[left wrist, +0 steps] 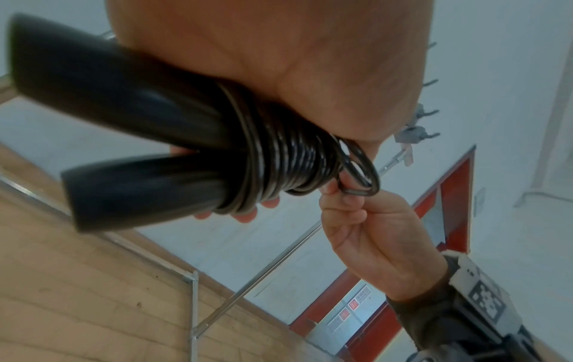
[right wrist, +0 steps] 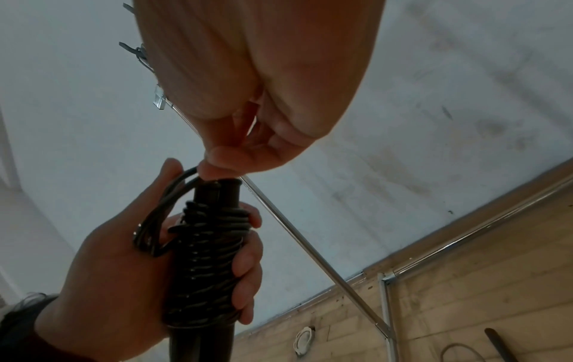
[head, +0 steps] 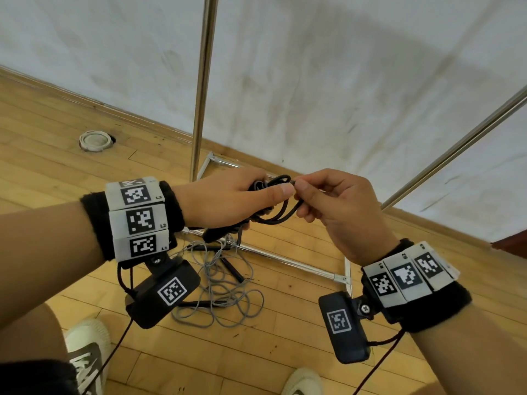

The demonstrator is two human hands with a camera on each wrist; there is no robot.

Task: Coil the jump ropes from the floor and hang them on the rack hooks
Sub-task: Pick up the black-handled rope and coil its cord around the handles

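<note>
Fingers (right wrist: 248, 247) of the left hand (head: 225, 198) curled round the black jump rope (right wrist: 210, 252): two handles side by side, cord wound tight about them. Right hand (head: 328, 206) pinches the last free loop (left wrist: 362, 171) of cord between thumb and forefinger, at the upper end of the bundle, touching it. Landmark: the bundle. Its long axis runs from the left palm, handle butts down toward the floor, loop end toward the right hand. Rack upright (head: 202, 89) stands just beyond the bundle; rack hooks (left wrist: 431, 112) show in the left wrist view above and beyond it, well apart. Grey jump rope (head: 222, 283) lies tangled on the floor (head: 71, 166) below the bundle, uncoiled, inside the rack's base frame (head: 285, 259). Judgement: coiling of the black rope nearly done, the loop being tucked or kept as hanger. Next move likely turns on lifting the loop end up to a hook; right hand is nearer the loop, left carries the weight
</note>
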